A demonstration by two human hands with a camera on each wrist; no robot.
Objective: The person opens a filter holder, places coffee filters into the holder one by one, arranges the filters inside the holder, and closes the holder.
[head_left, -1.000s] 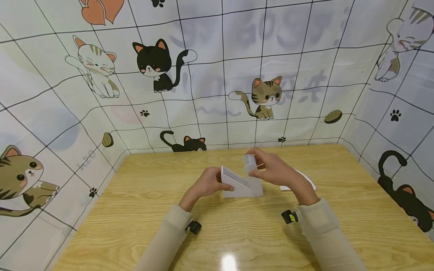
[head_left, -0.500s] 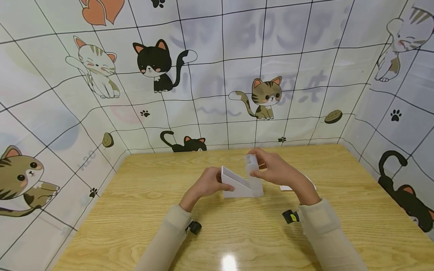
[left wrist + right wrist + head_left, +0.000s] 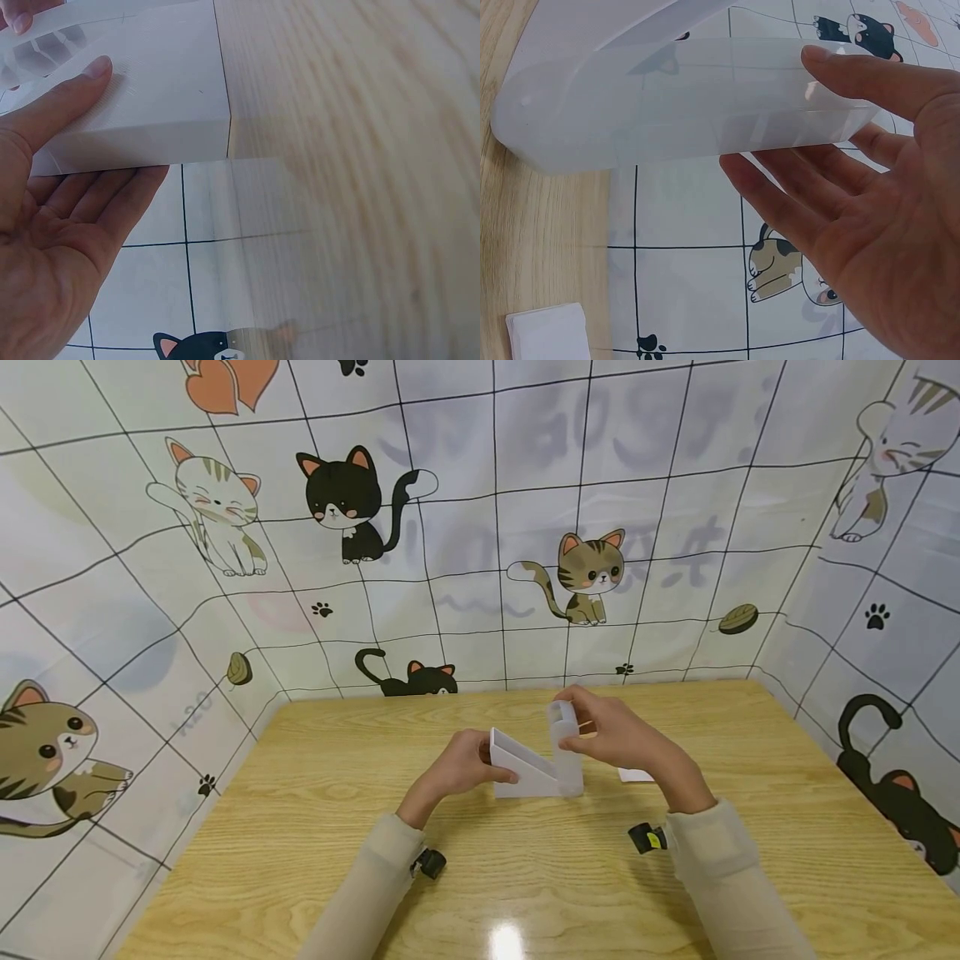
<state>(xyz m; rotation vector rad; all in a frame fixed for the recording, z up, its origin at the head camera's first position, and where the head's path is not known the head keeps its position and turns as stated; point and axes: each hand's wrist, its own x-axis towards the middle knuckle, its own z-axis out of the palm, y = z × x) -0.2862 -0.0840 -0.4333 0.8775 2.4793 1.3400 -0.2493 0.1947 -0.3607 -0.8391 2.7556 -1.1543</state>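
My left hand (image 3: 461,764) grips the tall end of a white box (image 3: 521,777) with a sloped open top, which stands on the table. In the left wrist view, the thumb lies along one side of the box (image 3: 169,82) and the fingers are on the other. My right hand (image 3: 618,735) pinches the upper end of a translucent plastic lid (image 3: 567,764), which stands nearly upright at the low end of the box. In the right wrist view, the thumb is on one side of the lid (image 3: 675,105) and the fingertips on the other; its rounded lower end overlaps the box.
A small stack of white paper (image 3: 635,775) lies on the wooden table (image 3: 337,860), partly hidden behind my right forearm. A cat-print sheet (image 3: 465,527) hangs at the back and both sides of the table. Each wrist carries a small black camera (image 3: 431,863).
My right hand has moved slightly right, swinging the lid's upper end away from the box to a more upright stance. The left hand and box stay put. The right forearm now hides more paper.
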